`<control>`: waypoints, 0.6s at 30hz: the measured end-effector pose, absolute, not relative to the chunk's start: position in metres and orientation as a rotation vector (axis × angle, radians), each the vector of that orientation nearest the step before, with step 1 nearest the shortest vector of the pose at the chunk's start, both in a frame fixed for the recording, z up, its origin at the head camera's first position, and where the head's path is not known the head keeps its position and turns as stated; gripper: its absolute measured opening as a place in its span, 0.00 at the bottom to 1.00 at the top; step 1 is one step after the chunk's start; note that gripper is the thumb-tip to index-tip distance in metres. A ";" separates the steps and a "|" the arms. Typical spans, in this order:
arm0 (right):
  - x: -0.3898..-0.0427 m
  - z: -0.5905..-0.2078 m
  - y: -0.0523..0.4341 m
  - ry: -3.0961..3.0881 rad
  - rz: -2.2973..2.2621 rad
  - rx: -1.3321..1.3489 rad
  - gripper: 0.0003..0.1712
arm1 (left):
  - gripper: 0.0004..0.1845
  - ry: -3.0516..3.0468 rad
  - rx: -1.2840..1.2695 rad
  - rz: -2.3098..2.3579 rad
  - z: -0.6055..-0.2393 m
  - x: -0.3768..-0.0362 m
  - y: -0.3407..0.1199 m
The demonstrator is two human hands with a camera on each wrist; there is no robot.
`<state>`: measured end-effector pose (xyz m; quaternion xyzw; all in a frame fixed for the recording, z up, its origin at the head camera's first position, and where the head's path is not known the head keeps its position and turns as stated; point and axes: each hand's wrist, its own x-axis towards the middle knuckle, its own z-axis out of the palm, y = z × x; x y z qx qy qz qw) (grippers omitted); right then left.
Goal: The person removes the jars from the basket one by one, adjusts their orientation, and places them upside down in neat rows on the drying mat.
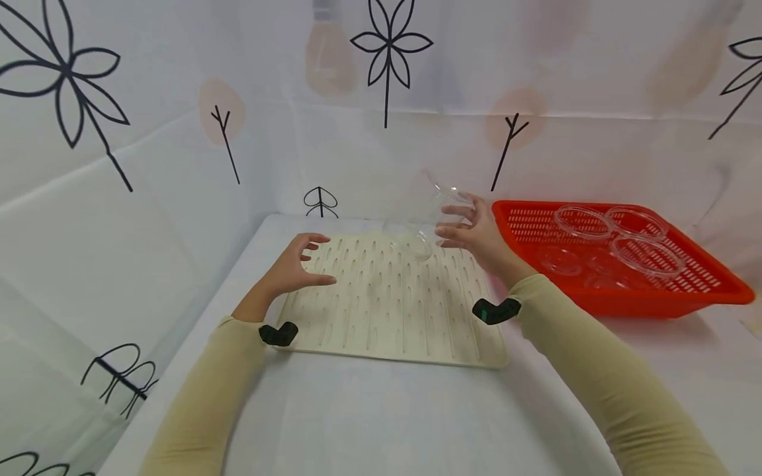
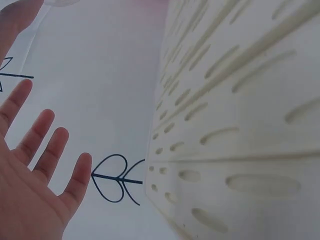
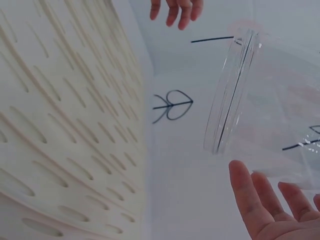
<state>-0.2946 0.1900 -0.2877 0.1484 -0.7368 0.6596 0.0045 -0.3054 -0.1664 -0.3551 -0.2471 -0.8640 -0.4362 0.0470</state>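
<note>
A clear, see-through container [image 3: 227, 95] with a thick ridged rim is held by my right hand [image 1: 473, 231]. It is tilted on its side above the mat, rim toward the left; its outline is faint in the head view. In the right wrist view my right fingers [image 3: 250, 192] curve along its underside. My left hand [image 1: 294, 264] hovers over the left part of the cream mat [image 1: 375, 297], thumb and fingers spread apart, nothing between them. The left wrist view shows those left fingers [image 2: 55, 145] loosely extended beside the mat's slotted surface.
At the right stands a red perforated basket [image 1: 655, 307] with several clear round pieces [image 1: 583, 223] in it. The mat lies on a white-covered table [image 1: 381, 416]. A white curtain [image 1: 268, 152] with plant drawings closes off the back and left.
</note>
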 end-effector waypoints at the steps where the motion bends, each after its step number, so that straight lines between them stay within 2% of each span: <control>1: -0.295 -0.289 0.190 -2.305 2.068 0.466 0.46 | 0.42 -2.652 -0.755 -1.316 -0.357 -0.305 -0.171; 13: -0.295 -0.295 0.189 -2.337 2.065 0.477 0.46 | 0.42 -2.857 -0.720 -1.236 -0.373 -0.300 -0.203; 18: -0.296 -0.297 0.188 -2.333 2.091 0.520 0.45 | 0.44 -2.967 -0.629 -1.266 -0.381 -0.299 -0.212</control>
